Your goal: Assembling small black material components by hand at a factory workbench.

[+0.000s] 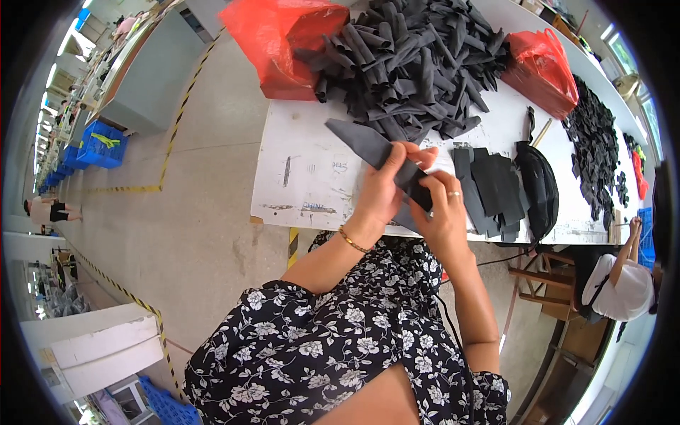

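A long dark grey fabric strip (361,142) is held over the near edge of the white table (297,170). My left hand (386,188) grips its middle, fingers folded over it. My right hand (443,205), with a ring on one finger, pinches the strip's lower end just below the left hand. A big heap of curled dark fabric pieces (411,64) lies on the table beyond the hands. A flat stack of sorted grey pieces (492,188) lies to the right of my right hand.
Two red plastic bags (283,42) (542,67) flank the heap. A black pouch-like bag (538,184) lies beside the stack, and smaller black pieces (595,149) cover the table's far right. A seated person in a white top (623,283) is at right. Blue crates (103,145) stand on the floor at left.
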Demonstrator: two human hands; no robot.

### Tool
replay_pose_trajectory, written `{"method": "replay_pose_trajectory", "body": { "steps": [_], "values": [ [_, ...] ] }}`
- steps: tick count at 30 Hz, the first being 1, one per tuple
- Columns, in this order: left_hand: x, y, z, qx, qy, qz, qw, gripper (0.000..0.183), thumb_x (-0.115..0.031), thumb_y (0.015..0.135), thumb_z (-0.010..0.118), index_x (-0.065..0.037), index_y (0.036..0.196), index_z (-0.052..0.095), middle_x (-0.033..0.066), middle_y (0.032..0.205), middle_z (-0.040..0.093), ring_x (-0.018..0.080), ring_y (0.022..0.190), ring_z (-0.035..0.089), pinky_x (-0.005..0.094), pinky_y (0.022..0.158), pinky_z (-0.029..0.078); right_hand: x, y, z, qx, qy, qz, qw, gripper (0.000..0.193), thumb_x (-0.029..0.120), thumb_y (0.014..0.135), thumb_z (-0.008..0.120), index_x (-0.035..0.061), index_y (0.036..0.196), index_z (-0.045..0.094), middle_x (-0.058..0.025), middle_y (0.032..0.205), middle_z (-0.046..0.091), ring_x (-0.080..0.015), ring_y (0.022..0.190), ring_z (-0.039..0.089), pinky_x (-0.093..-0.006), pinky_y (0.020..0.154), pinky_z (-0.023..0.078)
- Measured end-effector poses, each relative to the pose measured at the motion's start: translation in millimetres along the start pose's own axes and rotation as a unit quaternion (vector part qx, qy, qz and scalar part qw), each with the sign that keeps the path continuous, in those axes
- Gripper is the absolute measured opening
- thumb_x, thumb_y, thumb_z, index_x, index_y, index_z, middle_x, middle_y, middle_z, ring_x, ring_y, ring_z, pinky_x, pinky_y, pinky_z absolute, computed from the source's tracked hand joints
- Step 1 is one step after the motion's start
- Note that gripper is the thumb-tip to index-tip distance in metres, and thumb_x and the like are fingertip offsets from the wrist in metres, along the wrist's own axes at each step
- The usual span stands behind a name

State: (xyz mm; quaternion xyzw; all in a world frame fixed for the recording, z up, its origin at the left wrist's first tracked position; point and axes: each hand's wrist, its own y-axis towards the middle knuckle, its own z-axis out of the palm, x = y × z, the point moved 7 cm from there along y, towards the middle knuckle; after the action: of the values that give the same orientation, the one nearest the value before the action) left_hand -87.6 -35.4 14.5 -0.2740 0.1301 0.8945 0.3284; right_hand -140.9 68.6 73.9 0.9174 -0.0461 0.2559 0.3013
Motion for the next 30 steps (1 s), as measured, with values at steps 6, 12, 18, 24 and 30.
{"method": "replay_pose_trajectory", "body": {
  "steps": [6, 12, 18, 24, 30],
  "values": [
    [9.1, -4.1, 10.6, 0.007, -0.042, 0.007, 0.999, 0.026, -0.031, 0.099, 0.051, -0.005, 0.103, 0.058, 0.0144, 0.101, 0.068, 0.0327, 0.117, 0.056, 0.0446, 0.102, 0.043, -0.3, 3.3, -2.2, -0.016, 0.014, -0.041, 0.999, 0.021, -0.004, 0.075, 0.068, 0.0008, 0.093, 0.059, -0.0144, 0.098, 0.058, -0.0332, 0.084, 0.061, -0.0408, 0.070, 0.050],
    [-16.9, 2.2, 8.9, -0.036, -0.098, 0.023, 0.994, 0.031, -0.030, 0.098, 0.054, -0.002, 0.111, 0.057, 0.0156, 0.106, 0.067, 0.0277, 0.106, 0.062, 0.0411, 0.097, 0.047, -5.8, 4.0, -4.7, -0.016, 0.013, -0.037, 0.999, 0.018, -0.004, 0.074, 0.070, -0.0002, 0.088, 0.059, -0.0138, 0.094, 0.060, -0.0330, 0.083, 0.062, -0.0402, 0.070, 0.051],
    [-16.2, -0.4, 10.2, -0.055, -0.060, 0.076, 0.994, 0.034, -0.030, 0.099, 0.051, 0.002, 0.108, 0.056, 0.0117, 0.091, 0.065, 0.0278, 0.091, 0.066, 0.0403, 0.090, 0.051, -3.9, 6.9, -8.4, -0.031, 0.019, -0.078, 0.996, 0.021, -0.008, 0.071, 0.071, -0.0011, 0.087, 0.060, -0.0123, 0.093, 0.060, -0.0295, 0.077, 0.061, -0.0384, 0.065, 0.050],
    [-12.1, -4.3, 11.9, -0.067, -0.055, 0.067, 0.994, 0.032, -0.031, 0.100, 0.050, 0.000, 0.103, 0.058, 0.0087, 0.085, 0.064, 0.0256, 0.086, 0.067, 0.0376, 0.084, 0.052, -3.6, 9.4, -7.1, -0.041, 0.034, -0.072, 0.996, 0.019, -0.009, 0.071, 0.069, -0.0020, 0.086, 0.060, -0.0114, 0.092, 0.061, -0.0288, 0.076, 0.060, -0.0375, 0.063, 0.049],
    [-8.6, -4.5, 10.1, -0.060, -0.066, 0.064, 0.994, 0.034, -0.034, 0.098, 0.053, -0.002, 0.106, 0.057, 0.0060, 0.086, 0.062, 0.0244, 0.088, 0.065, 0.0368, 0.087, 0.049, -4.1, 13.0, -5.7, -0.042, 0.045, -0.077, 0.995, 0.018, -0.009, 0.071, 0.069, -0.0019, 0.086, 0.060, -0.0113, 0.092, 0.061, -0.0281, 0.075, 0.060, -0.0371, 0.063, 0.049]
  ]
}}
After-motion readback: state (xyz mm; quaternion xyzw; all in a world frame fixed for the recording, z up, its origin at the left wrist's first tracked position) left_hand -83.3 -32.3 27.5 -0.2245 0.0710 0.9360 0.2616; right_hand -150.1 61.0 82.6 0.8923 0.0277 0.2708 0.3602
